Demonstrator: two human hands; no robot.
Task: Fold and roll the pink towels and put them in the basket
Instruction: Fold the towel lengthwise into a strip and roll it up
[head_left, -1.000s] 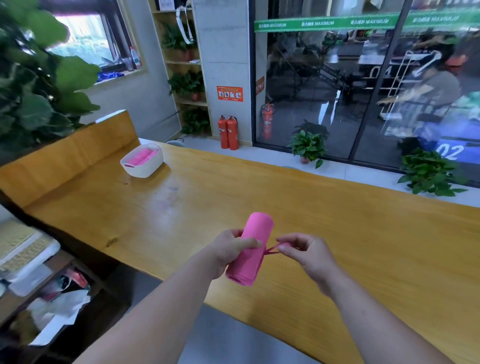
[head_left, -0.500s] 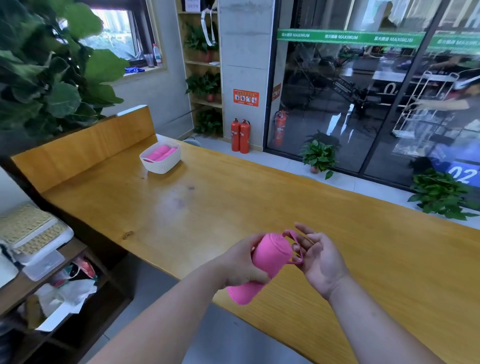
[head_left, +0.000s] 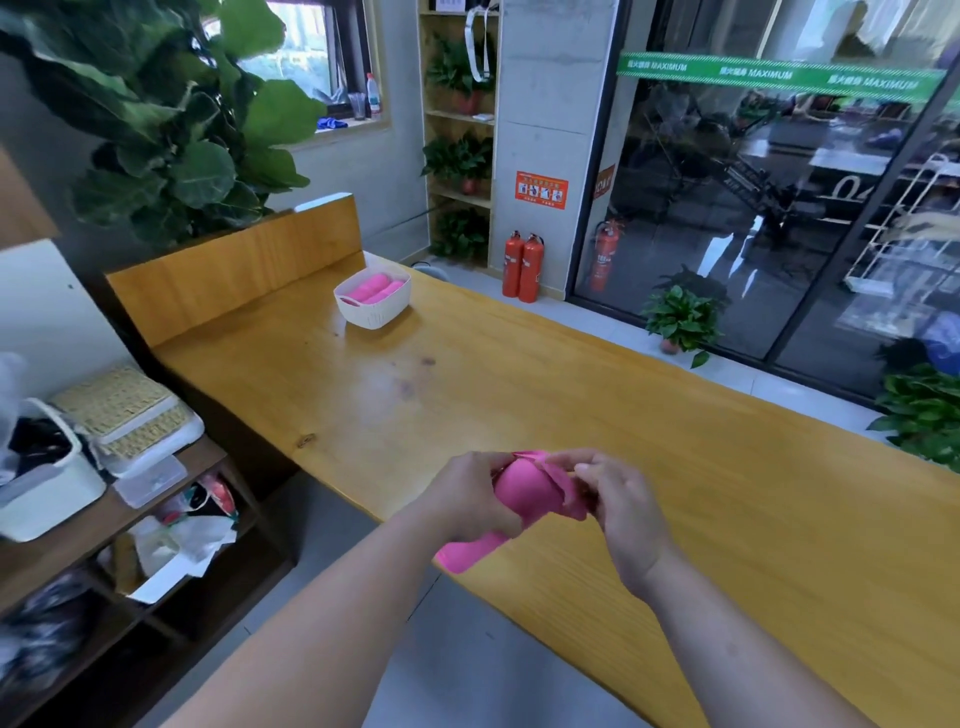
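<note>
Both hands are up on one pink towel (head_left: 519, 493), a soft, matte cloth wound into a fat cylinder with a rounded top. The left hand (head_left: 467, 499) wraps its curled fingers round the middle of the roll, and the blunt lower end pokes out beneath that fist. The right hand (head_left: 618, 509) pinches a loose flap of the same cloth at the upper end, fingertips tight on the fold. So that is two hands closed on a single roll, held tilted just above the near edge of the table (head_left: 519, 374). Under the grip the tabletop is a long slab of glossy yellow wood with fine straight grain, and a dark knot sits off to the left of the hands. Far beyond the grip and to its left sits one basket (head_left: 371, 306), white plastic, a rounded rectangle with small slots in its wall. Inside it lie finished pink rolls (head_left: 371, 288); I can count two, lying side by side. Farther off past the basket, two red fire extinguishers (head_left: 522, 267) stand together on the floor, smooth metal cylinders against a grey pillar. High to the left of the hands spreads one big plant (head_left: 171, 130) with broad, glossy leaves.
</note>
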